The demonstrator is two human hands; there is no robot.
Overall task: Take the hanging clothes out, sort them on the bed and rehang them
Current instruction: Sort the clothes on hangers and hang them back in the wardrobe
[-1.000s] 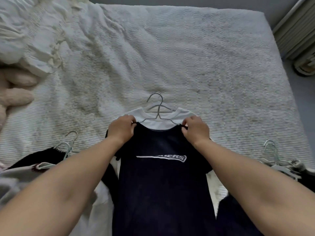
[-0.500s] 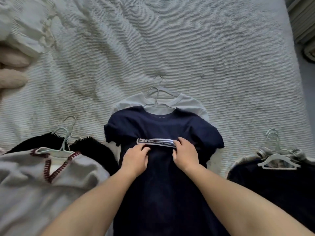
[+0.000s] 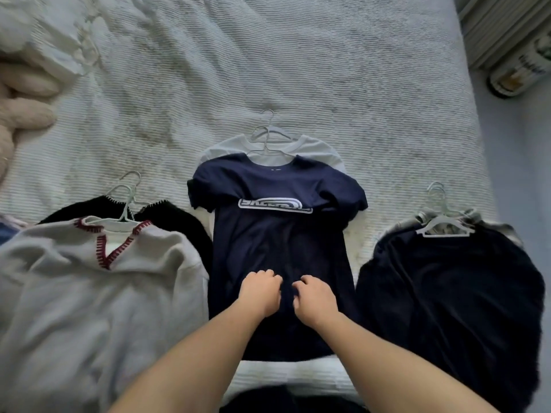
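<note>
Both hands, the left hand and right hand, have slid from the navy shirt's collar down to its middle, fingers curled and seemingly pinching the cloth, smoothing it flat on the bed.

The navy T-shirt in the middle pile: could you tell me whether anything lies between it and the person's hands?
Nothing visible does. The left hand and right hand rest directly on the navy T-shirt, which tops its pile over a white shirt.

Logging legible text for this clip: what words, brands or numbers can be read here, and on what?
Navy T-shirt, white chest logo: lettering there, too creased and blurred to read.
Navy T-shirt, neck label: too small to read.
Object on the floor, upper right: markings, too blurred to read.
Nothing else carries text.
</note>
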